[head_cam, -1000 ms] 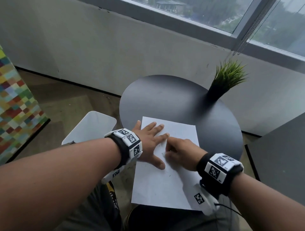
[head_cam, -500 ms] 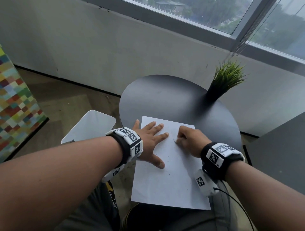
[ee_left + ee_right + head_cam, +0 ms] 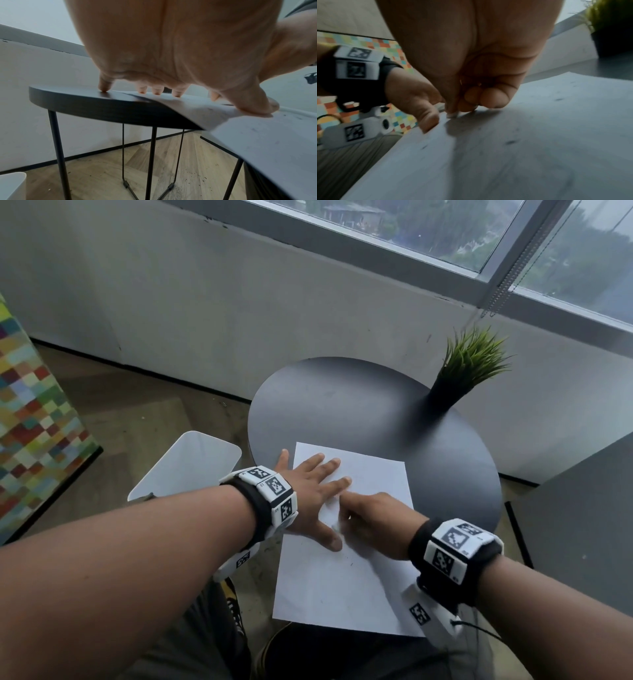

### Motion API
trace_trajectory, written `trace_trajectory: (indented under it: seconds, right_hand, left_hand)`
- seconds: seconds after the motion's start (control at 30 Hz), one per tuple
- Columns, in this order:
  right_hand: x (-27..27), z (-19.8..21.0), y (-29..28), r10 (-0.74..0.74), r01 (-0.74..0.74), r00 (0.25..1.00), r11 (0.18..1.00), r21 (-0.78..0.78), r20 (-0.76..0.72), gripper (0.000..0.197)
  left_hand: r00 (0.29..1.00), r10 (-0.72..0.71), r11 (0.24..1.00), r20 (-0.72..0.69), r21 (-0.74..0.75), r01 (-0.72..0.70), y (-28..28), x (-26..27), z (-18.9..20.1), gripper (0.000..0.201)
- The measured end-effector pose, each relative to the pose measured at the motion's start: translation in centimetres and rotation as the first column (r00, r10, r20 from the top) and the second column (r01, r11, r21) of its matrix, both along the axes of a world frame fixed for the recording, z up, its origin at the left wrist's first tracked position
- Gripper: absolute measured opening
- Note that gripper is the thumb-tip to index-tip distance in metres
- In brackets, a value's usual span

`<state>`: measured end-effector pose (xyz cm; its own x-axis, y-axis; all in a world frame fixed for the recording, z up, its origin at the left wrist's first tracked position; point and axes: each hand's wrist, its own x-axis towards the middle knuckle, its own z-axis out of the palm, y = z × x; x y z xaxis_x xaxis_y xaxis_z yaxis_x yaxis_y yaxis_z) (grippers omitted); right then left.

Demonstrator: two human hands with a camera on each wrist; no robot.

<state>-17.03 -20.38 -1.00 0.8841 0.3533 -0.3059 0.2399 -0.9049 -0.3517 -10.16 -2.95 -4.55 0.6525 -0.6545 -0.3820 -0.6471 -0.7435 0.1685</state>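
A white sheet of paper [image 3: 342, 583] lies on a round black table [image 3: 342, 405], its near end hanging over the table's edge. My left hand [image 3: 318, 491] presses flat on the sheet's far left part, fingers spread, the little finger on the bare table [image 3: 85, 102]. My right hand [image 3: 373, 518] sits just right of the left thumb, fingers curled. In the right wrist view its thumb and fingertips [image 3: 453, 106] pinch a small whitish object [image 3: 452, 115] against the paper [image 3: 522, 135]; I cannot make out what it is.
A green plant in a black pot [image 3: 469, 364] stands at the table's far right. A white bin [image 3: 191, 467] sits on the floor to the left. A multicoloured chequered block [image 3: 34, 422] is further left, a dark grey unit [image 3: 582, 525] at the right.
My right hand slid away to the far right on the sheet, then came back beside the left thumb. The left hand and the paper have stayed put.
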Motion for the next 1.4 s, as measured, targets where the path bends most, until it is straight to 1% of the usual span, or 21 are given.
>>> trace_trajectory:
  seconds: [0.13,0.3,0.37,0.4,0.5,0.53,0.57,0.67,0.73,0.83,0.87,0.9,0.97,1.0,1.03,1.1,1.17,1.2,1.27,1.33,1.4]
  right_hand:
    - [2.2,-0.2,-3.3,-0.320,0.320,0.947,0.947,0.007,0.018,0.007]
    - [3.1,-0.7,-4.3,-0.437,0.437,0.898,0.899,0.007,0.045,0.011]
    - [2.6,-0.5,-3.4,-0.404,0.405,0.913,0.914,-0.005,0.057,0.011]
    - [2.1,-0.5,-2.6,-0.343,0.344,0.938,0.939,-0.008,0.051,0.010]
    - [-0.2,0.0,0.0,-0.043,0.043,0.999,0.999,-0.027,0.019,0.003]
    - [-0.2,0.1,0.0,-0.002,0.003,1.000,0.999,-0.033,0.024,0.001]
    - [0.2,0.2,-0.6,-0.034,0.035,0.999,0.999,-0.035,0.031,0.003]
    - [1.6,0.3,-2.9,-0.267,0.273,0.959,0.961,-0.048,0.098,0.009]
    - [1.0,0.2,-2.8,-0.218,0.227,0.969,0.971,-0.072,0.113,0.010]
    - [-1.0,0.4,-1.4,0.055,-0.055,0.998,0.996,-0.071,0.002,0.001]
    - [-0.9,0.7,-1.5,0.077,-0.078,0.997,0.994,-0.071,-0.013,0.002]
    - [-0.4,0.8,-2.1,0.035,-0.035,0.999,0.996,-0.084,0.000,0.003]
    - [0.6,0.9,-3.3,-0.151,0.158,0.985,0.984,-0.085,0.088,0.003]
    - [0.6,0.7,-3.7,-0.200,0.212,0.971,0.973,-0.086,0.133,0.005]
    - [0.3,0.5,-3.6,-0.186,0.201,0.972,0.975,-0.092,0.146,0.007]
    - [-0.8,0.4,-2.4,-0.020,0.027,0.997,0.995,-0.093,0.070,0.009]
    - [-1.6,0.6,-1.6,0.120,-0.121,0.993,0.987,-0.103,-0.016,0.014]
    - [-1.3,0.7,-1.8,0.111,-0.113,0.994,0.987,-0.117,-0.024,0.013]
    - [-0.1,0.8,-2.7,-0.033,0.037,0.999,0.992,-0.124,0.034,0.005]
    - [0.2,0.4,-3.0,-0.136,0.148,0.984,0.984,-0.102,0.119,0.009]
    - [-0.4,0.2,-1.8,-0.056,0.067,0.992,0.992,-0.103,0.110,0.010]
  left_hand:
    - [0.999,0.004,1.000,0.040,0.012,-0.004,-0.7,-0.1,0.5,0.115]
    - [0.998,0.038,0.999,0.057,-0.032,-0.036,0.1,-0.7,0.6,0.101]
    - [0.999,0.043,0.999,0.026,-0.023,-0.043,0.5,-0.9,0.4,0.104]
    - [0.999,0.044,0.999,0.022,-0.020,-0.043,0.6,-0.9,0.3,0.106]
    - [0.999,0.040,0.999,0.019,-0.026,-0.039,0.6,-0.8,0.0,0.108]
    - [0.999,0.038,0.999,0.019,-0.026,-0.037,0.6,-0.8,-0.1,0.109]
    - [0.999,0.038,0.999,0.019,-0.024,-0.037,0.6,-0.7,-0.1,0.109]
    - [0.999,0.045,0.999,0.021,-0.023,-0.045,0.5,-0.7,-0.2,0.110]
    - [0.999,0.047,0.999,0.019,-0.017,-0.047,0.4,-0.8,-0.2,0.110]
    - [0.999,0.047,0.999,0.018,-0.006,-0.047,0.3,-0.7,-0.1,0.111]
    - [0.999,0.047,0.999,0.016,0.001,-0.047,0.2,-0.6,-0.1,0.112]
    - [0.999,0.046,0.999,0.016,0.009,-0.047,0.1,-0.5,0.0,0.112]
    - [0.999,0.045,0.999,0.019,0.020,-0.046,-0.1,-0.5,0.2,0.112]
    - [0.999,0.047,0.999,0.016,0.024,-0.048,-0.2,-0.5,0.3,0.113]
    - [0.999,0.050,0.998,0.012,0.027,-0.050,-0.2,-0.5,0.4,0.113]
    - [0.999,0.050,0.998,0.010,0.033,-0.050,-0.1,-0.6,0.4,0.113]
    - [0.999,0.041,0.998,0.011,0.039,-0.042,-0.1,-0.6,0.5,0.113]
    - [0.999,0.040,0.998,0.011,0.042,-0.041,-0.1,-0.6,0.6,0.112]
    - [0.999,0.045,0.998,0.011,0.039,-0.046,-0.2,-0.6,0.7,0.112]
    - [0.999,0.051,0.998,0.012,0.037,-0.051,-0.2,-0.6,0.7,0.112]
    - [0.999,0.052,0.998,0.013,0.036,-0.052,-0.1,-0.7,0.7,0.112]
